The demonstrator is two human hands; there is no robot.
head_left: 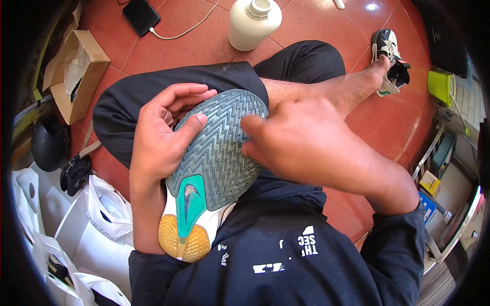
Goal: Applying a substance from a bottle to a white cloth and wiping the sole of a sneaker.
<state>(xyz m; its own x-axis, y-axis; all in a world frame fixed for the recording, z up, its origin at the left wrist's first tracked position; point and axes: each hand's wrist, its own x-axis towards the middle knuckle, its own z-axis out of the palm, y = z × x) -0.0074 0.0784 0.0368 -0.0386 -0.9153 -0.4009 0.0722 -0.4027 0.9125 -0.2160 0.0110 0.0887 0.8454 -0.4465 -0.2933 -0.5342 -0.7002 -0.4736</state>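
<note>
Upturned sneaker (217,148) with a grey zigzag rubber sole, held just left of centre

The fingers of the left hand (163,127) hold the sneaker at its left edge, thumb pressed on the tread and the others bent around the upper rim. The right hand (311,135), blurred, has its fingers curled in at the sole's right edge; whether they grip anything, I cannot tell. The sneaker points toe up, its teal midfoot panel (190,201) and tan heel tread (184,239) toward the lower left, in front of the person's black T-shirt (286,239).

Beyond it, crossed legs in black trousers (168,81) lead to a bare foot (365,84) at upper right, overlapping a black-and-white laced sneaker (384,45) on the red tiled floor (352,204). A white round-shouldered plastic bottle (247,30) stands at top centre. At upper left are a black phone (141,16) with a white cable (186,35) and an open brown cardboard box (95,53).
</note>
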